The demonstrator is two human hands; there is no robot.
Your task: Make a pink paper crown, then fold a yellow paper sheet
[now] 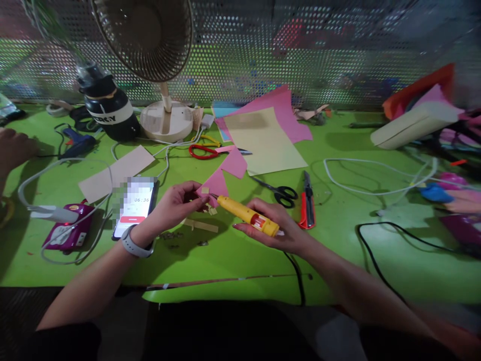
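Note:
My left hand pinches a small pink piece of paper with little pale yellow squares on it. My right hand is wrapped round a yellow soldering-iron-like tool, which has a red part showing in its side window. Its thin dark tip points left, close to my left fingertips; whether it touches the paper I cannot tell. Just beyond lies another pink paper piece. Below my hands are a pale strip and a scatter of tiny bits.
Black scissors, a red cutter knife and red-handled scissors lie around the yellow sheet. Leftward are a phone, a purple power block, a fan, a bottle and another person's hand. Cables cross the table.

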